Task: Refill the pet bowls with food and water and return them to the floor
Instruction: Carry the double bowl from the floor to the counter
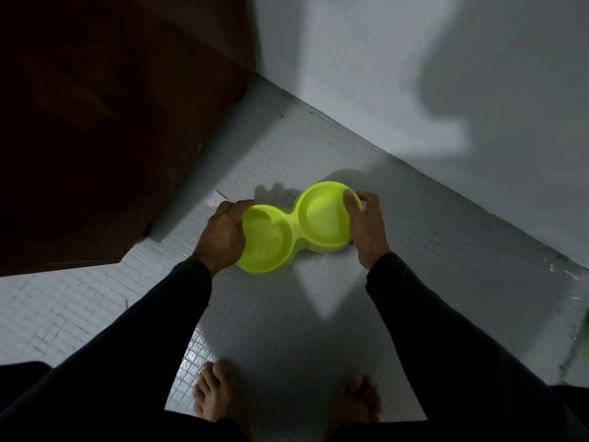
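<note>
A lime-green double pet bowl [294,226], two round basins joined by a narrow waist, sits low over the small-tiled white floor [277,317], in the corner formed by a dark wooden door [105,122] and a white wall [414,74]. Whether its base touches the tiles or hangs just above them cannot be told. The left hand [223,236] grips the rim of the basin nearer the door, thumb on top of the edge and fingers curled under the outer side. The right hand [366,228] holds the rim of the basin nearer the wall, thumb laid over the edge into the basin and fingers wrapped round the outside. Both basins look bare of food; whether either holds water is unclear. Dark sleeves [424,317] cover both arms, and two bare feet [216,393] stand on the tiles on the near side of the bowl.
</note>
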`<control>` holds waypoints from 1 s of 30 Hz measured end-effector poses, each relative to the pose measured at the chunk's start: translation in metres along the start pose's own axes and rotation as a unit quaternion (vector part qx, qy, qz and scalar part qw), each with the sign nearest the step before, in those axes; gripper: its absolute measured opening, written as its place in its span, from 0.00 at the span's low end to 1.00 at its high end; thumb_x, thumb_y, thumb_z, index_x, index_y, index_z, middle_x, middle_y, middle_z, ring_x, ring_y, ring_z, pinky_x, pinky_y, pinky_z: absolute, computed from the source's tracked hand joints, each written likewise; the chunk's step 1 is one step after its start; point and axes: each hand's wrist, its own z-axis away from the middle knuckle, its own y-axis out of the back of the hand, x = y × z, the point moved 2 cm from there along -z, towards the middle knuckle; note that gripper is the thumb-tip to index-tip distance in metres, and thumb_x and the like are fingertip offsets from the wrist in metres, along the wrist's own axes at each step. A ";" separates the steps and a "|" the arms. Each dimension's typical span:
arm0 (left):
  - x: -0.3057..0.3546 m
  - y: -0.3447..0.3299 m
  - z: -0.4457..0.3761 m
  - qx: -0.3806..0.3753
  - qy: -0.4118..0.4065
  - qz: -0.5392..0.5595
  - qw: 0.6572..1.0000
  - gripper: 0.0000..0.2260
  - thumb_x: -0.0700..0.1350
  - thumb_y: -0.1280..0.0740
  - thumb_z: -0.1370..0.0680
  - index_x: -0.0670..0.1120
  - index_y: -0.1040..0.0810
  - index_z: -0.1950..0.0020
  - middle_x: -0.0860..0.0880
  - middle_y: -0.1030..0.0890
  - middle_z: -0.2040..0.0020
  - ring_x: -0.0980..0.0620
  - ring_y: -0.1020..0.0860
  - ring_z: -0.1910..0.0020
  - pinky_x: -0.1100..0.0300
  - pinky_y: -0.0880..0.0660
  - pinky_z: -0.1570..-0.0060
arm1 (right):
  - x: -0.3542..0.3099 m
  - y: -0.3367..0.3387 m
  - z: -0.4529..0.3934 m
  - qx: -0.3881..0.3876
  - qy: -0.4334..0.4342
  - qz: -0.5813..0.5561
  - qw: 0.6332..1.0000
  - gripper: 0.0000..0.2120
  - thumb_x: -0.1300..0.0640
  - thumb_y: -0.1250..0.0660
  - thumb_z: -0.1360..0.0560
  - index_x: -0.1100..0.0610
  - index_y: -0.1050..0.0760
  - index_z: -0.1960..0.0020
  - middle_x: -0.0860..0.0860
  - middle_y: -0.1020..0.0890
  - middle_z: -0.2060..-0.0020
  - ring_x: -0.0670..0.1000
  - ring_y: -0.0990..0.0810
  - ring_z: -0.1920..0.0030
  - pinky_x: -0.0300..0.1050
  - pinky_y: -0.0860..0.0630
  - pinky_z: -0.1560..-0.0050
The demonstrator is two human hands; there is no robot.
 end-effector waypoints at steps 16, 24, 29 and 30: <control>0.006 -0.014 0.017 0.113 0.171 0.431 0.879 0.33 0.75 0.31 0.31 0.57 0.19 0.33 0.51 0.19 0.33 0.47 0.21 0.33 0.37 0.25 0.34 | 0.015 0.003 0.024 0.078 0.047 -0.051 0.995 0.13 0.46 0.44 0.15 0.47 0.24 0.38 0.50 0.19 0.41 0.53 0.20 0.40 0.56 0.24 0.36; 0.020 -0.001 0.016 0.114 0.131 0.443 0.879 0.34 0.73 0.31 0.29 0.53 0.20 0.31 0.50 0.19 0.33 0.47 0.22 0.33 0.38 0.27 0.32 | 0.001 0.010 0.034 0.098 0.046 -0.034 0.994 0.20 0.37 0.46 0.20 0.46 0.23 0.39 0.49 0.18 0.42 0.53 0.20 0.41 0.58 0.24 0.37; 0.051 0.023 0.030 0.113 0.133 0.451 0.876 0.31 0.73 0.31 0.29 0.55 0.18 0.34 0.49 0.17 0.36 0.45 0.20 0.35 0.36 0.26 0.34 | -0.026 0.026 0.057 0.108 0.048 -0.037 0.992 0.20 0.38 0.46 0.19 0.47 0.23 0.39 0.50 0.18 0.43 0.53 0.20 0.42 0.58 0.23 0.38; 0.062 0.030 0.035 0.111 0.134 0.449 0.877 0.29 0.72 0.31 0.29 0.56 0.17 0.35 0.49 0.17 0.36 0.45 0.20 0.35 0.35 0.26 0.34 | -0.034 0.030 0.064 0.110 0.046 -0.037 0.992 0.20 0.38 0.46 0.19 0.47 0.23 0.39 0.50 0.18 0.43 0.53 0.20 0.42 0.58 0.23 0.38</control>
